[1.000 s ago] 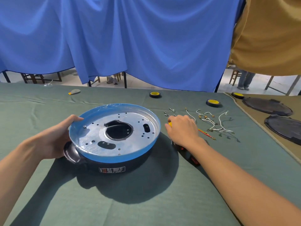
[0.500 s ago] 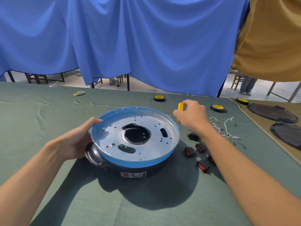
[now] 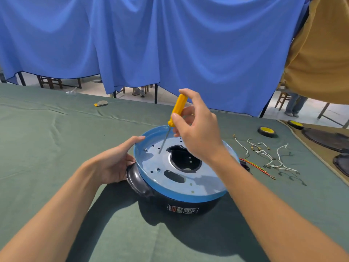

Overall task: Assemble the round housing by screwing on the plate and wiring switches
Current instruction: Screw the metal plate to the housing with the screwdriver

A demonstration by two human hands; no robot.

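The round housing (image 3: pixel 188 206) is black with a blue rim and lies on the green cloth. A silver metal plate (image 3: pixel 160 163) with holes and a central opening sits inside it. My left hand (image 3: pixel 115 163) grips the housing's left rim beside a black handle (image 3: pixel 136 183). My right hand (image 3: pixel 196 129) holds a yellow-handled screwdriver (image 3: pixel 177 110) above the plate. Its tip points down at the plate's left part, near a small screw (image 3: pixel 145 149). White wires (image 3: pixel 264 154) and a red-yellow wire (image 3: pixel 258 168) lie to the right.
Two black-and-yellow tape rolls (image 3: pixel 267 131) lie at the far right, beside dark round covers (image 3: pixel 324 137) on a brown cloth. A small yellow-grey scrap (image 3: pixel 101 104) lies far left. Blue curtains hang behind the table; chair legs and a person's feet show beneath.
My right hand picked the screwdriver up from among the parts on the right and carried it over the plate. My left hand stayed on the rim; the view shifted left.
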